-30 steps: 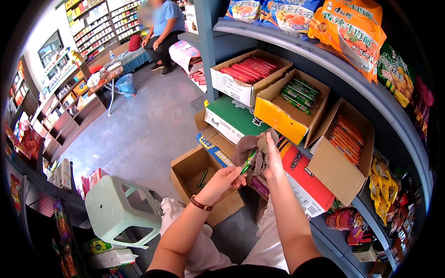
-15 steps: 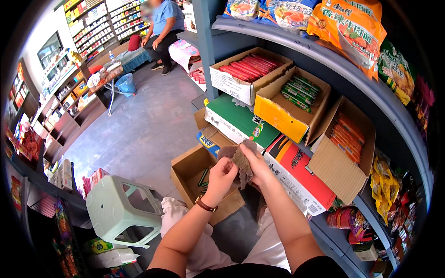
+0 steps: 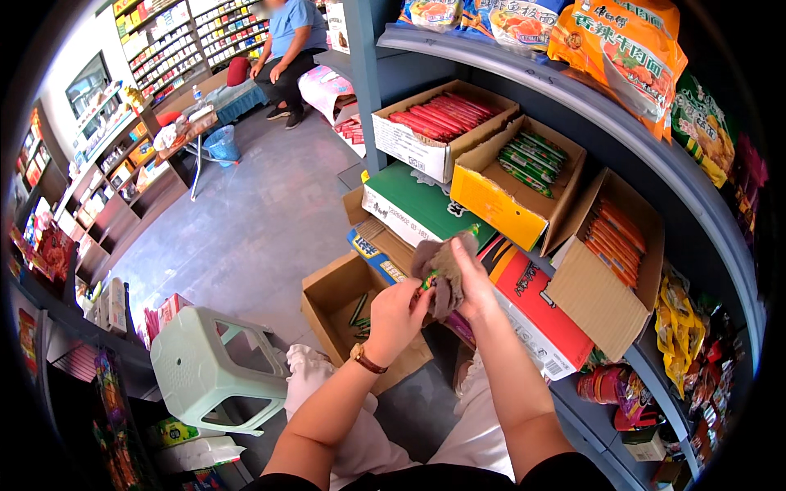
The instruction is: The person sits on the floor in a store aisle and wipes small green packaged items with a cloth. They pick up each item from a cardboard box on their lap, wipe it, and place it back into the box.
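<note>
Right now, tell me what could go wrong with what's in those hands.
The green stick is pinched only at the left hand fingertips while the right hand rubs it with a grey cloth; it could slip into the open carton below. The dangling cloth might snag nearby box flaps.

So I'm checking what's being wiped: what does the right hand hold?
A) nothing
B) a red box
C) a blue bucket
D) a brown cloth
D: the right hand grips a brown cloth, bunched over a green stick pack pinched in the left hand.
</note>
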The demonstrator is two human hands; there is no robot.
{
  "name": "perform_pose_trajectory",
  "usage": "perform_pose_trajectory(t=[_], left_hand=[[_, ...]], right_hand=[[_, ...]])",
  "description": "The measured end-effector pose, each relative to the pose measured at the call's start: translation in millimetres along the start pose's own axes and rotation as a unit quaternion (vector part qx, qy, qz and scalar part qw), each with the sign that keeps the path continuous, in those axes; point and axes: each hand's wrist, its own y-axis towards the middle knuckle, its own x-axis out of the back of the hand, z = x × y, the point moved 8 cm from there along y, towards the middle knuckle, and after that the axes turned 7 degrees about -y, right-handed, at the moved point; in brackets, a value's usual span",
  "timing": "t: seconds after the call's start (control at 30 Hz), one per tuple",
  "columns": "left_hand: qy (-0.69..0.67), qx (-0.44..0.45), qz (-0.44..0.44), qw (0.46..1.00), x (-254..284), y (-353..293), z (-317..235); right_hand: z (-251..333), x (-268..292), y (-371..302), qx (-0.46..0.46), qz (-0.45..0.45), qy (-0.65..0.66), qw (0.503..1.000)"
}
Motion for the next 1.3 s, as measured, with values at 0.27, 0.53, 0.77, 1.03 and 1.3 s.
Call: perform_pose_trajectory(t=[0.27, 0.53, 0.77, 1.03, 1.3], left_hand=[[-0.439, 0.369, -0.064, 0.817, -12.5, -17.7, 64.2], [0.013, 0.233, -0.056, 0.971, 54.5, 19.3, 71.4], [0.407, 0.193, 0.120, 0.885, 35.8, -14.8, 120.6], [0.425, 0.211, 0.258, 0.841, -11.1, -49.9, 152.1], [0.106, -0.100, -0.064, 0.987, -4.3, 42.1, -21.5]], right_hand=[[-27.0, -30.2, -3.0, 0.001, 0.108, -0.161, 0.981], [-42.9, 1.9, 15.2, 0.038, 0.064, -0.321, 0.944], [-27.2, 15.6, 18.8, 0.067, -0.006, -0.303, 0.951], [-22.5, 26.4, 22.0, -0.061, -0.052, 0.067, 0.994], [-0.4, 29.6, 18.7, -0.053, -0.072, 0.301, 0.949]])
